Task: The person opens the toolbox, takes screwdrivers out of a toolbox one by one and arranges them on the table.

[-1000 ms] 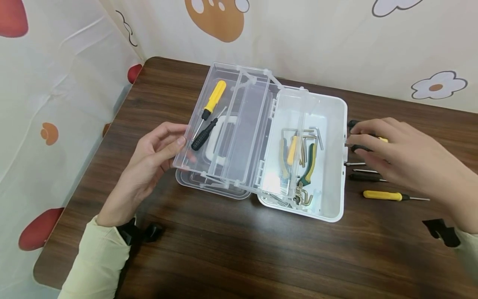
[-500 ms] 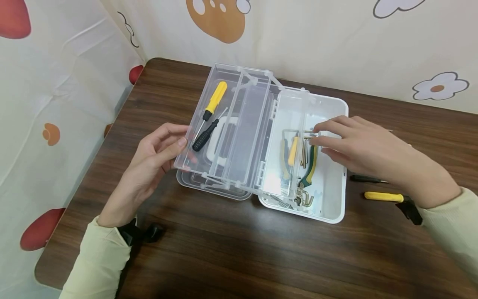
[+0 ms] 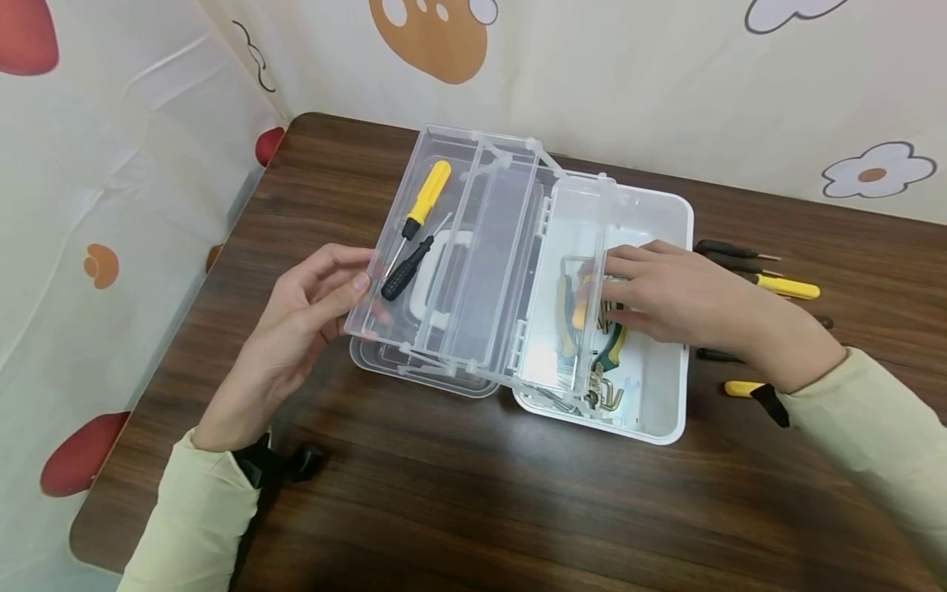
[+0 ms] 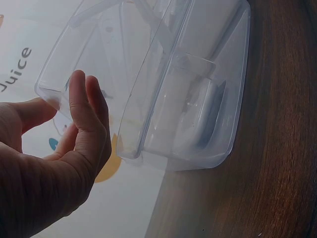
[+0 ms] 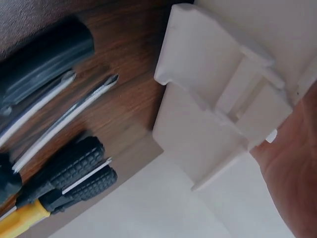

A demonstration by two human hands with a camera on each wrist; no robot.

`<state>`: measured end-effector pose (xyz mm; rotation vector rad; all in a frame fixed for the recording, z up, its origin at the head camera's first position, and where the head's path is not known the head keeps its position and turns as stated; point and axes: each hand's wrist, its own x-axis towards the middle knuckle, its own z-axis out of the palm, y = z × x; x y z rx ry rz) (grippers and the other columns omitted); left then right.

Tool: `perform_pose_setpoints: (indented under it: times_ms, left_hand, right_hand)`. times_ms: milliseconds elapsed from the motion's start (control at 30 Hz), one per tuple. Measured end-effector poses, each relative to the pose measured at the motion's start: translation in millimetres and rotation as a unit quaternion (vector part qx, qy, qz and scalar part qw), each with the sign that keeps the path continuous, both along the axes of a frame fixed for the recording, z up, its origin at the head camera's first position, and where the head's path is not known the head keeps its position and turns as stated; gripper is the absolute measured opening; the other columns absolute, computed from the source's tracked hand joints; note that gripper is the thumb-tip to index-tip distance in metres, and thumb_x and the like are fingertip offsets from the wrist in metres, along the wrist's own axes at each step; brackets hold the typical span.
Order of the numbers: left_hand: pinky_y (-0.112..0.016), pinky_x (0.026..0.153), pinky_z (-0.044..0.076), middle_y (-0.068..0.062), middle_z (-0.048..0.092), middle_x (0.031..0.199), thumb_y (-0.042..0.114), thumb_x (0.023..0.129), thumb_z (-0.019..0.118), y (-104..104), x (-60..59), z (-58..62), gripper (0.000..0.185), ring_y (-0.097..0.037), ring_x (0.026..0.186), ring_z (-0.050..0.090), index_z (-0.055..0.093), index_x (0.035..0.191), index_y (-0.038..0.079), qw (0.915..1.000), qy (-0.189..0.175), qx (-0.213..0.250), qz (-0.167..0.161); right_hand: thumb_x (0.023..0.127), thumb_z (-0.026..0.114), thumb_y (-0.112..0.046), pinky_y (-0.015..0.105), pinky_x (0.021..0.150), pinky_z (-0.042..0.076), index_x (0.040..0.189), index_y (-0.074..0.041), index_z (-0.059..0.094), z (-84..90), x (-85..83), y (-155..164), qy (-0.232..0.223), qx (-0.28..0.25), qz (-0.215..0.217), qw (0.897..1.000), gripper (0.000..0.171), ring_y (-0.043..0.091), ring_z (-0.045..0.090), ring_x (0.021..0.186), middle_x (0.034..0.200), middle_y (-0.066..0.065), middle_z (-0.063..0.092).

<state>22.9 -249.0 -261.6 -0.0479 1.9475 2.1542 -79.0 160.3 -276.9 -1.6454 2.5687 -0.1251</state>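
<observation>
My left hand (image 3: 311, 316) holds the side edge of the clear plastic tray (image 3: 499, 247), thumb above and fingers beneath; the left wrist view shows the hand (image 4: 74, 134) at the tray's corner. A yellow-handled screwdriver (image 3: 429, 193) and a small black screwdriver (image 3: 407, 270) lie in that tray. My right hand (image 3: 666, 292) is inside the white toolbox base (image 3: 658, 395), its fingers extended to the inner tray's edge and their tips partly hidden. Beneath them are green-and-yellow pliers (image 3: 610, 349), a yellow handle (image 3: 580, 302) and several hex keys (image 3: 612, 398).
Several screwdrivers lie right of the toolbox, among them a yellow-handled one (image 3: 787, 287) and a black-handled one (image 3: 725, 247). The opened clear lid (image 3: 370, 362) rests on the brown table (image 3: 473, 510) under the trays. A patterned curtain (image 3: 629, 99) hangs behind.
My right hand has moved left from beside the screwdrivers on the table, over the toolbox rim and down into the base. My left hand and the tray stay put.
</observation>
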Motion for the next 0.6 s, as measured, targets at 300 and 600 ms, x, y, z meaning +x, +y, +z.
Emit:
perform_pose_setpoints:
  times_ms: [300,600]
  left_hand:
    - [-0.027,0.071,0.062,-0.004,0.076,0.103,0.010,0.107,0.058,0.4,-0.1,0.4,0.025,-0.016,0.077,0.077,0.061,0.131,0.011,1.0000,0.000,0.004,-0.001]
    - [-0.027,0.071,0.063,-0.003,0.075,0.104,0.009,0.106,0.058,0.7,-0.3,0.3,0.024,-0.015,0.077,0.077,0.062,0.130,0.011,1.0000,0.002,0.005,0.000]
  right_hand:
    - [0.088,0.085,-0.017,0.051,0.101,0.052,0.113,-0.019,0.076,-2.3,-1.3,-6.9,-0.026,0.018,-0.019,0.999,0.027,0.024,0.061,0.115,0.122,0.004,0.071]
    - [0.087,0.085,-0.014,0.052,0.100,0.053,0.112,-0.018,0.077,-1.2,-1.4,-9.9,-0.046,0.033,-0.021,0.998,0.027,0.022,0.062,0.116,0.126,0.004,0.071]
